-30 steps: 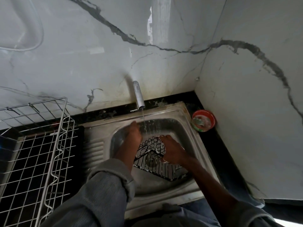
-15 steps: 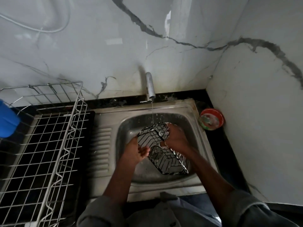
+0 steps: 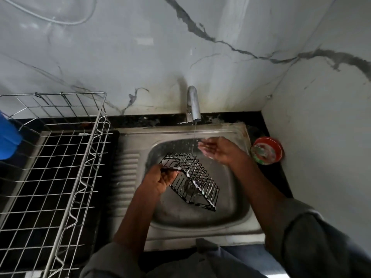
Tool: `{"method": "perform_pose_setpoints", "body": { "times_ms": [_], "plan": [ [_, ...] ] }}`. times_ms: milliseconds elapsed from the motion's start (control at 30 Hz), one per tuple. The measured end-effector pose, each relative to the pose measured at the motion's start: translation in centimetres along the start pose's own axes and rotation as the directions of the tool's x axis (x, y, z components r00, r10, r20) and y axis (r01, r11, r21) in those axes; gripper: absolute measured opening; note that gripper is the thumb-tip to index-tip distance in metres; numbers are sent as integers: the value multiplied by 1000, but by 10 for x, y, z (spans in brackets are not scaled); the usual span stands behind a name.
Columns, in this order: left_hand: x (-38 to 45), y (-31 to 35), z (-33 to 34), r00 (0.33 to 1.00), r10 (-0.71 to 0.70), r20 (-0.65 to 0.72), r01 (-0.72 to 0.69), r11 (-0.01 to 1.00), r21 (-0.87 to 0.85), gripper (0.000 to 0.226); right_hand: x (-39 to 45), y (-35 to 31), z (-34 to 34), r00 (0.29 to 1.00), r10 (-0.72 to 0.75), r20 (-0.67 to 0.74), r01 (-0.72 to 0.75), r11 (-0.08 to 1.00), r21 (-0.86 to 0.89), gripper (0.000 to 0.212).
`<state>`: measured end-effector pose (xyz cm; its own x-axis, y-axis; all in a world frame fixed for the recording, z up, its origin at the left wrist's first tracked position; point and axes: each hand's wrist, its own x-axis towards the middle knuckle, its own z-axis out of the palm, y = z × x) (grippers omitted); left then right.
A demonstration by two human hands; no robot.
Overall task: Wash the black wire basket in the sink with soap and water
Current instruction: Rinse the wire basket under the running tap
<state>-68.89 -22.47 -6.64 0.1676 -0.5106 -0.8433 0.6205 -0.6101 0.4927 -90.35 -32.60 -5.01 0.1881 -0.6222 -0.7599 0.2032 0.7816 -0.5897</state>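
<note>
The black wire basket [image 3: 190, 179] hangs tilted over the steel sink [image 3: 224, 221], with white soap foam on some of its wires. My left hand [image 3: 160, 180] grips the basket's near left edge. My right hand [image 3: 217, 150] is off the basket, cupped palm up under the thin stream of water from the tap [image 3: 193, 104], just right of the basket's far end.
A large silver wire dish rack [image 3: 60, 167] stands on the black counter left of the sink. A blue object [image 3: 8, 137] sits at the far left edge. A round red soap tub [image 3: 268, 150] rests in the right corner by the marble wall.
My right hand let go of the basket and moved up under the running water. My left hand now holds the basket alone, lifted and tilted.
</note>
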Motion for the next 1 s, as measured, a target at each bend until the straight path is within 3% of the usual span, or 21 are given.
{"method": "perform_pose_setpoints", "body": {
  "times_ms": [100,167,233,267,300,367,433,467,533,567,600,700,733,800,867,933,1000],
  "plan": [
    [9,6,-4,1000,-23,-1,23,1000,-4,32,29,-15,37,993,94,-65,-80,977,200,24],
    [13,11,-4,1000,-22,-12,23,1000,15,30,45,-21,55,990,67,-127,-48,988,143,27],
    [17,15,-2,1000,-18,0,18,999,33,30,35,-26,71,1000,0,-23,2,998,69,21],
    [17,16,0,1000,-20,16,19,999,45,30,23,-29,81,995,65,75,-66,998,15,14],
    [17,17,1,999,-17,31,15,999,51,31,25,-30,84,996,20,89,-10,994,-107,19],
    [16,18,2,999,-3,52,0,998,57,30,41,-37,86,988,11,151,3,996,-94,25],
    [19,18,-1,998,0,61,-4,998,68,30,68,-44,93,999,44,30,-45,998,33,26],
    [20,18,-3,998,-2,61,-3,997,73,31,73,-42,98,995,78,-65,-83,993,-84,23],
    [23,18,-6,999,-11,54,6,996,85,32,66,-35,108,993,-92,-73,41,856,-515,26],
    [24,18,-6,999,-18,48,14,996,89,33,65,-29,111,981,-186,-57,106,759,-642,25],
    [25,17,-7,999,-24,45,20,996,92,32,61,-26,107,961,-276,-8,165,600,-783,19],
    [24,15,-8,998,-39,46,34,995,92,31,47,-28,97,935,-295,197,247,141,-959,12],
    [25,13,-8,998,-41,46,36,995,89,31,47,-29,89,930,-272,246,271,61,-961,13],
    [25,11,-6,998,-38,51,33,996,79,30,33,-34,83,927,-214,309,320,17,-947,18],
    [24,10,-4,998,-32,51,28,997,78,30,30,-35,71,882,-273,385,403,11,-915,16],
    [22,9,0,998,-25,58,20,997,80,29,33,-35,65,869,-312,384,427,82,-901,9],
    [18,8,4,997,-17,77,11,997,79,29,33,-36,68,904,-321,283,389,341,-856,11]
  ]
}}
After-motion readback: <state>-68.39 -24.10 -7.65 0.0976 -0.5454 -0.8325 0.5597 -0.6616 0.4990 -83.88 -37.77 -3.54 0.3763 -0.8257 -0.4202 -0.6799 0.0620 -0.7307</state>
